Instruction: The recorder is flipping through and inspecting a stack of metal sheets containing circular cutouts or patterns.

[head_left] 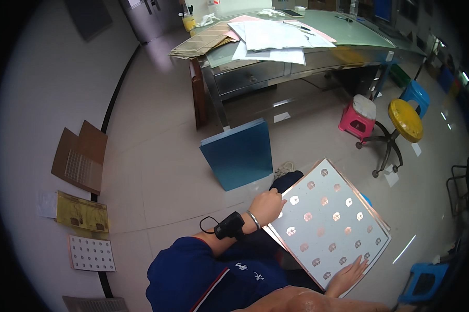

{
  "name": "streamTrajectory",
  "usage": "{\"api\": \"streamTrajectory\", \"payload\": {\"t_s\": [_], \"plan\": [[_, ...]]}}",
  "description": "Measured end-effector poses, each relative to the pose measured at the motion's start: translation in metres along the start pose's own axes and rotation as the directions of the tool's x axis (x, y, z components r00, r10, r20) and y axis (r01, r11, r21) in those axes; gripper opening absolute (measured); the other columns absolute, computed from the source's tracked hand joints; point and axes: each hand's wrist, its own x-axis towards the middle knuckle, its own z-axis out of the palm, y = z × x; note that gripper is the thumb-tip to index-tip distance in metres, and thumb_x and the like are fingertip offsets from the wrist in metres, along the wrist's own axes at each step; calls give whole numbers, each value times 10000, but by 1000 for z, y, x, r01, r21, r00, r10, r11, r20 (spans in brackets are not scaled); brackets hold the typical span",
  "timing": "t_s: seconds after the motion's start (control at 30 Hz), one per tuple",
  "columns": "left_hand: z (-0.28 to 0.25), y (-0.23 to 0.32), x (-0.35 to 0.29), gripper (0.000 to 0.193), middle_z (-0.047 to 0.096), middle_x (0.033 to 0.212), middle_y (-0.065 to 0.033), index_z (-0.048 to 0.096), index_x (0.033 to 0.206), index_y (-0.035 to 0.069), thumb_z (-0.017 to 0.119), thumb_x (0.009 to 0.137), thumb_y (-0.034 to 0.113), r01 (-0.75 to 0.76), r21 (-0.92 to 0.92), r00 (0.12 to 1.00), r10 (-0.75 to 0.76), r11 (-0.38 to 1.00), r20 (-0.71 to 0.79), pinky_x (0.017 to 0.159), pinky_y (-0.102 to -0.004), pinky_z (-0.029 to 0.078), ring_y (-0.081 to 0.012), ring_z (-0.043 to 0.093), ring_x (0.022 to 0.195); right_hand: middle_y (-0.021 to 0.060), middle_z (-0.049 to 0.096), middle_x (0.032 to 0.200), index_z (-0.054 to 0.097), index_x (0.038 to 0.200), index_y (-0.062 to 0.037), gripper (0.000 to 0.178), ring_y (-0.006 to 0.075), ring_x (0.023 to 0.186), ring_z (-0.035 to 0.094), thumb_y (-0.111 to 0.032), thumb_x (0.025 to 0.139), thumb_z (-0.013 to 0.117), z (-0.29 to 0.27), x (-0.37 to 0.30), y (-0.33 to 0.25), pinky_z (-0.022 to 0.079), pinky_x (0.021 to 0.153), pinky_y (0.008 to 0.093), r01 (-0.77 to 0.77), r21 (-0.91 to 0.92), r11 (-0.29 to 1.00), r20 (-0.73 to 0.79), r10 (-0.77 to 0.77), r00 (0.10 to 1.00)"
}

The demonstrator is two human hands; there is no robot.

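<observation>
A pale square sheet (317,218) with rows of shiny copper-coloured round marks lies tilted at the lower right, over my legs. More sheets with copper-coloured edges show beneath it. My left hand (268,207) is closed at the left edge of the sheet, its fingertips at the border. A metal bracelet and a black strapped device (229,226) are on that wrist. Near the sheet's bottom corner, my right hand (349,275) lies flat on the surface with its fingers stretched out. The undersides of the sheets are hidden.
A blue-green panel stack (239,156) stands on the floor ahead. Beyond is a desk (359,31) with papers (276,36). On the right are a pink stool (358,120), a yellow wheeled stool (405,120) and a blue stool (424,283). Boards (81,166) lean against the left wall.
</observation>
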Motion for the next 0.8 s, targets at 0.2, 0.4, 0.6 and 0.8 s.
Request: {"api": "streamTrajectory", "payload": {"t_s": [0.2,0.4,0.6,0.8], "plan": [[-11,-20,9,264,606,806,-129,601,778,-16,561,854,233,-9,-294,999,-7,956,-52,636,-338,471,-262,585,672,158,320,1415,405,1325,-63,419,320,1309,291,-109,912,347,0,-3,1,204,1062,445,5,1,1000,-35,-5,999],[10,-31,19,218,578,807,7,570,940,24,540,904,237,262,-879,954,33,399,299,638,-232,444,-63,521,701,173,359,1389,460,1277,-26,393,333,1300,306,-97,899,378,12,0,15,230,1051,458,23,188,982,-85,-7,996],[2,-24,18,228,550,685,-58,568,866,-6,530,895,217,46,-787,996,29,616,81,603,-274,421,-120,510,647,225,377,1358,448,1284,-14,417,340,1301,298,-75,872,417,3,6,4,246,1046,418,-69,370,927,-98,113,989],[10,-29,16,218,549,675,-65,572,865,-20,489,923,173,-103,-739,995,64,665,-80,595,-260,412,-113,500,635,209,435,1316,359,1332,4,437,267,1201,442,-62,905,423,4,17,41,353,985,340,-286,847,448,89,410,908]]}}
